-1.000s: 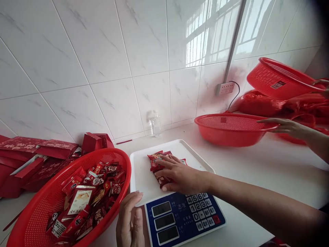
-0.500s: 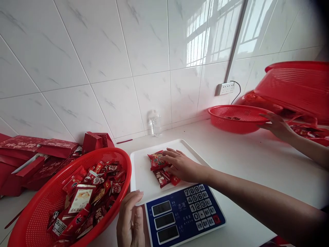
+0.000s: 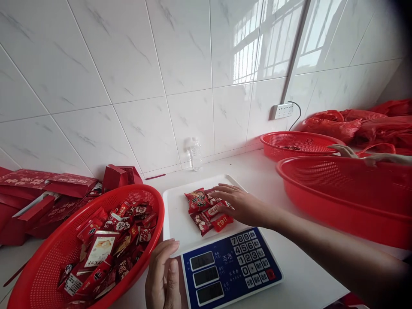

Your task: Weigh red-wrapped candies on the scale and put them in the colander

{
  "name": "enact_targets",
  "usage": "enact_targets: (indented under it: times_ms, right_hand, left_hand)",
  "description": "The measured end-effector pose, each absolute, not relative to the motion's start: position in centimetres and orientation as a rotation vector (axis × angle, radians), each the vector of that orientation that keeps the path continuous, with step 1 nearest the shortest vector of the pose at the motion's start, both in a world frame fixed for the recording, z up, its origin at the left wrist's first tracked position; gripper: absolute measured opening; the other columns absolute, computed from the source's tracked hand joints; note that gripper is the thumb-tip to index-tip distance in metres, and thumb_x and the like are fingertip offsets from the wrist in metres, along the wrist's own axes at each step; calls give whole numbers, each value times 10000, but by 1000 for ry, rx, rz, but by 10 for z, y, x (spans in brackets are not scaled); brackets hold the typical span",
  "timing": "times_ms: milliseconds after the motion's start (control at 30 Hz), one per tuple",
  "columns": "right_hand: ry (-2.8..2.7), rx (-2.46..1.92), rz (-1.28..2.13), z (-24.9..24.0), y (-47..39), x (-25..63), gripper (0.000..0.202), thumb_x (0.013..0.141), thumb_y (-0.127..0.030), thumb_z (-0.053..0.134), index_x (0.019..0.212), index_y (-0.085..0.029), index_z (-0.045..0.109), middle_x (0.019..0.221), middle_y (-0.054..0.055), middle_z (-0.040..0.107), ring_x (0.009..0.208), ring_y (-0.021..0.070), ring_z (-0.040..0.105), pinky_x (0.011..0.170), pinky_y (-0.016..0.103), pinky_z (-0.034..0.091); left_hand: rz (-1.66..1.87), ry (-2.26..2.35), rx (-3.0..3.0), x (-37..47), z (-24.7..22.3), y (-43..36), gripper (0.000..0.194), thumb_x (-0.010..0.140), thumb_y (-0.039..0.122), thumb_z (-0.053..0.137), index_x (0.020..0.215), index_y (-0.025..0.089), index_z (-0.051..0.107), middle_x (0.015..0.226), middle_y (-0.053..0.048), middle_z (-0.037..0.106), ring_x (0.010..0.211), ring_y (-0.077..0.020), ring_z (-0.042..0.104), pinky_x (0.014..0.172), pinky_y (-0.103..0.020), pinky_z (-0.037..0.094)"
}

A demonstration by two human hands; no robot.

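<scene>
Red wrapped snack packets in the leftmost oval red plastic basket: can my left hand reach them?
Probably yes: your left hand looks empty, and only the basket's rim stands before the packets.

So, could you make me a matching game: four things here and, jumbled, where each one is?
1. Wearer's right hand
2. Wearer's left hand
3. Clear plastic bottle
4. White socket strip

A. Mounted on the tiled wall
B. At the snack packets on the scale's white tray
C. Standing near the wall's foot
D. Between the packet-filled red basket and the scale

Pairs: 1-B, 2-D, 3-C, 4-A
</scene>
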State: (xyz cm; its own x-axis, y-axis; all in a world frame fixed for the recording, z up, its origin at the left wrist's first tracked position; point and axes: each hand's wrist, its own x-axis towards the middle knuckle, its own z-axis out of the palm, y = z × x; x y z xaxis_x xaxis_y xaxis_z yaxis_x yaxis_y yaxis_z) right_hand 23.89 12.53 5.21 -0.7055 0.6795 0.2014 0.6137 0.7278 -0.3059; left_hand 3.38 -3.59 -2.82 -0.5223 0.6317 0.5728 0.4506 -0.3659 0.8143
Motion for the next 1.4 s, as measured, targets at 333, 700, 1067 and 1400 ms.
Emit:
enact_targets:
  times_ms: [333, 700, 1067, 1400]
  right_hand:
    - [-2461, -1425, 5, 52, 137, 318, 521, 912, -454, 450, 1371, -227, 546, 1456, 97, 501, 1377, 335, 409, 1105, 570, 354]
    - [-2382, -1733, 203, 29, 147, 345, 648, 922, -478, 399, 1481, -153, 381, 1438, 163, 507, 1260, 354, 539, 992, 524, 466]
    - [-2641, -1220, 384, 51, 116, 274, 571, 920, -492, 495, 1443, -266, 462, 1550, 87, 365, 1452, 309, 269, 1140, 529, 324]
    - [-2692, -1106, 487, 45, 116, 242, 567, 890, -354, 551, 1433, -211, 469, 1437, 120, 499, 1295, 303, 482, 1072, 466, 404]
  left_hand:
    - [2059, 1688, 1483, 40, -23, -37, 298, 952, 451, 498, 998, 234, 697, 1070, -69, 682, 1048, -231, 612, 912, -361, 498]
    - [2036, 1694, 1498, 37, -24, -38, 294, 948, 460, 503, 1002, 249, 700, 1066, -57, 685, 1055, -223, 610, 927, -355, 492]
    - [2011, 1715, 1460, 37, -24, -36, 324, 934, 494, 512, 966, 237, 706, 1043, -65, 686, 1033, -228, 619, 909, -352, 505]
    - [2004, 1664, 1430, 36, -28, -35, 300, 940, 489, 513, 993, 256, 694, 1070, -37, 674, 1042, -195, 601, 911, -308, 488]
